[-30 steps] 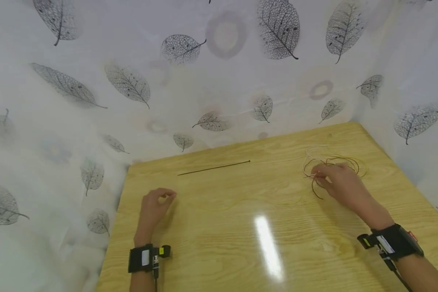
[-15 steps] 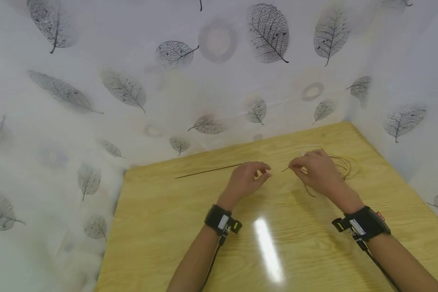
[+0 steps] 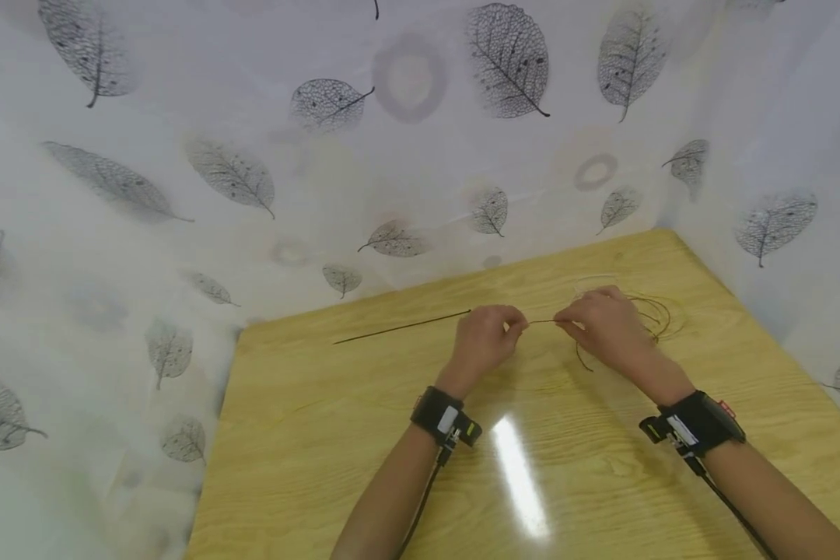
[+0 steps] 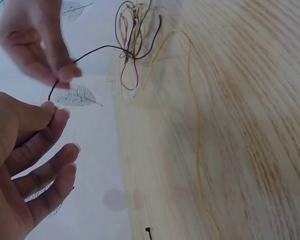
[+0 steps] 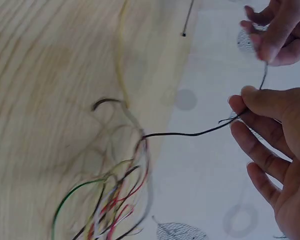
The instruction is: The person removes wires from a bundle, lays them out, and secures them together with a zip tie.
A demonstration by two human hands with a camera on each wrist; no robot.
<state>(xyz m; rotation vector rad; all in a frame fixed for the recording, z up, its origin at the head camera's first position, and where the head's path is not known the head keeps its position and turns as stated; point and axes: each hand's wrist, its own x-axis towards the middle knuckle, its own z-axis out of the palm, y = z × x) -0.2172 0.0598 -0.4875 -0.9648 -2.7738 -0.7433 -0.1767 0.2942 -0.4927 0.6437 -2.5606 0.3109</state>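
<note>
A thin black wire point(image 4: 102, 47) runs out of a bundle of coloured wires point(image 4: 132, 52). Thumb and fingertips of my left hand point(image 3: 486, 338) pinch its free end. A short way along, my right hand point(image 3: 609, 327) pinches the same wire between thumb and forefinger, and a small stretch shows between both hands. The bundle, with red, green, white and black strands point(image 5: 190, 134), lies on the table beyond the right hand, which partly hides it in the head view. Behind the left hand lies a thin black cable tie point(image 3: 392, 330) with a small square head.
A yellow wire point(image 4: 197, 125) trails from the bundle across the wood-grain table point(image 3: 364, 435). Leaf-printed white sheeting point(image 3: 420, 155) rises behind the table's back edge and at both sides. Each wrist wears a black strap with a camera and cable.
My left hand has come from the left side over to the wire and now pinches its end. The right hand has drawn the wire leftward out of the bundle.
</note>
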